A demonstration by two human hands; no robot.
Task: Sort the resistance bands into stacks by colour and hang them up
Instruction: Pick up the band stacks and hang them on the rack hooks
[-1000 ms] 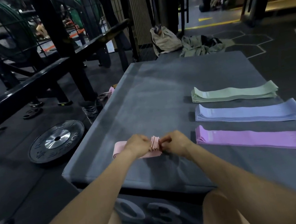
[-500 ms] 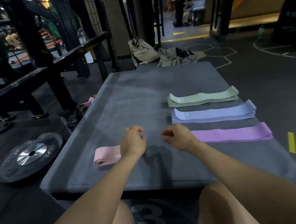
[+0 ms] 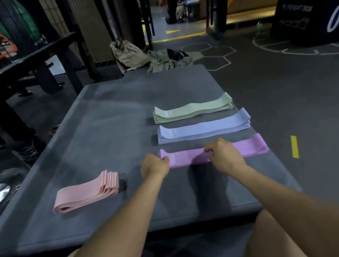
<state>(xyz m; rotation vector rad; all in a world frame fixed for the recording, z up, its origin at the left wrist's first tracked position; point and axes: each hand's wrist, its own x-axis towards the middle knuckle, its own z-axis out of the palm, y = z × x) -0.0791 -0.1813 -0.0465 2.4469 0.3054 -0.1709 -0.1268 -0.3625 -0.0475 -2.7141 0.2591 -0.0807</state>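
Both hands at purple bands [image 3: 249, 145] on tabletop [image 3: 105, 120]: left hand [image 3: 154, 166] fingers pinching its left end, right hand [image 3: 223, 153] fingers curled on its middle. Pink stack [image 3: 87, 193] left of purple; blue stack [image 3: 204, 127], then green stack [image 3: 193, 110], lie beyond.

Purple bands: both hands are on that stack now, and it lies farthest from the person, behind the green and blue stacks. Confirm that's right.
Not quite. In the head view both the left hand and right hand are on the purple stack, but it lies nearest the person, in front of the blue stack and green stack.
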